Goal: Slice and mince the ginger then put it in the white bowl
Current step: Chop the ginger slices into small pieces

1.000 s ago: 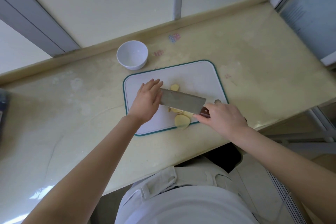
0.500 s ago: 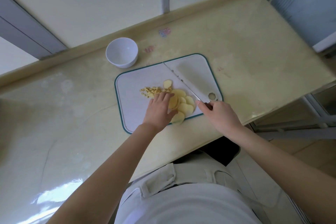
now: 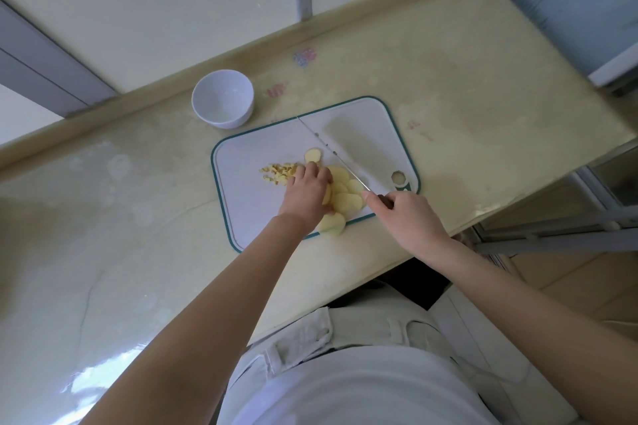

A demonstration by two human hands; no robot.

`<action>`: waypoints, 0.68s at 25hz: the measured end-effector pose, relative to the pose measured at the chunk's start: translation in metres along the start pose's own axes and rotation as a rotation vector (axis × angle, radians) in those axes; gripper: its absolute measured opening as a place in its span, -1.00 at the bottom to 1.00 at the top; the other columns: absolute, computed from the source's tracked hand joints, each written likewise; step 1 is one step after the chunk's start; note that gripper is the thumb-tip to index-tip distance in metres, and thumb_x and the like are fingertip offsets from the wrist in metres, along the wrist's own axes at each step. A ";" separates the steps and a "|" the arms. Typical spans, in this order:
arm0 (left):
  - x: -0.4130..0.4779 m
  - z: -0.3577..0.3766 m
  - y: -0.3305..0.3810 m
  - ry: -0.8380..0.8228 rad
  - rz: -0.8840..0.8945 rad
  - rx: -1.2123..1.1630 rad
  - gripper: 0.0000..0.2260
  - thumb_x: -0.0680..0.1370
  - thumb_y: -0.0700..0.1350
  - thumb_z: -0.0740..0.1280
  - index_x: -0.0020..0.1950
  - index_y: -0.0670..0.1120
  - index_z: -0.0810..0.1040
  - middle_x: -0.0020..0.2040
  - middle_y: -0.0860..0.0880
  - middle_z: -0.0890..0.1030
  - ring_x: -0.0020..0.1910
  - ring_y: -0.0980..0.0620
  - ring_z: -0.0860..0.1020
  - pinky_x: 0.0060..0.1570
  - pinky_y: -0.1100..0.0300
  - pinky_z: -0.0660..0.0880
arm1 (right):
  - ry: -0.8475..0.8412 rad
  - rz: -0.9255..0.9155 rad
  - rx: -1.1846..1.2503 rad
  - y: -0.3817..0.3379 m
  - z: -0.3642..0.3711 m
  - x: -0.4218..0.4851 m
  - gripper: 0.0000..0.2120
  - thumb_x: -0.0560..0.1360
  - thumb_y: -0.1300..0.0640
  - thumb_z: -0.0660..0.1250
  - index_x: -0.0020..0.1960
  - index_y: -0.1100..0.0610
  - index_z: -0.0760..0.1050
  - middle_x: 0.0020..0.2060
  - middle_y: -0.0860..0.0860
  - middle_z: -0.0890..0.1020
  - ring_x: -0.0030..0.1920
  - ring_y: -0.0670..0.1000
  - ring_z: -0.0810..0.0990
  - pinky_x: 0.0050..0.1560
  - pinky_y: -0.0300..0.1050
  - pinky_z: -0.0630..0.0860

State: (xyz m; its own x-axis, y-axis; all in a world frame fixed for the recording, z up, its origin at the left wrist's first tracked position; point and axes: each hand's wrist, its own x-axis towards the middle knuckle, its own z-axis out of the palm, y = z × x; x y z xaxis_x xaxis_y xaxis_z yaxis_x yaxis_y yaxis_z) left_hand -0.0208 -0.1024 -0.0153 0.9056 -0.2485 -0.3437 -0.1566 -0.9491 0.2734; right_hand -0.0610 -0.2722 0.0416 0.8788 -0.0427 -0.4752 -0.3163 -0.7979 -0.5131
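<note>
Ginger mince (image 3: pixel 278 172), a small pale yellow heap, lies on the left half of our white rectangular plastic cutting board with a teal rim (image 3: pixel 241 217), which sits just right of the round white bowl (image 3: pixel 222 98) on the glossy beige counter (image 3: pixel 121 217). Our left hand (image 3: pixel 305 195) reaches in palm down, bent fingers clamping the overlapping pale yellow ginger slices (image 3: pixel 345 198). Beside them the broad steel cleaver (image 3: pixel 348 148) tilts over the board's right half. Our right hand (image 3: pixel 407 217) is wrapped tight round its dark handle.
</note>
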 end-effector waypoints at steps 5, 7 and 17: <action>-0.004 0.002 -0.006 -0.018 -0.027 -0.022 -0.54 0.49 0.02 0.38 0.25 -0.13 0.29 0.15 -0.11 0.46 0.15 -0.10 0.35 0.12 0.07 0.26 | -0.005 -0.006 0.011 -0.001 0.002 0.001 -0.45 0.55 -0.21 0.17 -0.45 0.11 0.17 -0.55 -0.02 0.26 -0.50 0.00 0.27 -0.45 -0.10 0.18; -0.008 0.000 -0.012 0.004 -0.044 -0.102 -0.58 0.52 -0.01 0.35 0.25 -0.15 0.28 0.16 -0.12 0.48 0.14 -0.11 0.38 0.11 0.07 0.28 | -0.006 -0.011 0.012 -0.001 0.003 0.002 -0.45 0.55 -0.22 0.17 -0.45 0.11 0.17 -0.55 -0.02 0.26 -0.49 0.01 0.27 -0.44 -0.10 0.19; -0.027 -0.015 -0.020 0.020 -0.059 -0.269 -0.61 0.47 0.00 0.37 0.24 -0.07 0.39 0.11 -0.06 0.47 0.04 -0.07 0.46 -0.06 0.11 0.42 | 0.000 -0.020 0.043 -0.002 0.005 0.003 -0.46 0.55 -0.19 0.18 -0.45 0.11 0.16 -0.54 -0.02 0.24 -0.49 0.01 0.25 -0.43 -0.10 0.18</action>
State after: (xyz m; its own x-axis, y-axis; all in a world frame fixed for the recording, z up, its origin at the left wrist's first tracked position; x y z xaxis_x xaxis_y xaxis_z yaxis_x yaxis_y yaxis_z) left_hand -0.0366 -0.0738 0.0018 0.9181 -0.1874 -0.3492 0.0050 -0.8755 0.4831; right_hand -0.0593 -0.2678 0.0376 0.8849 -0.0267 -0.4649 -0.3138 -0.7719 -0.5529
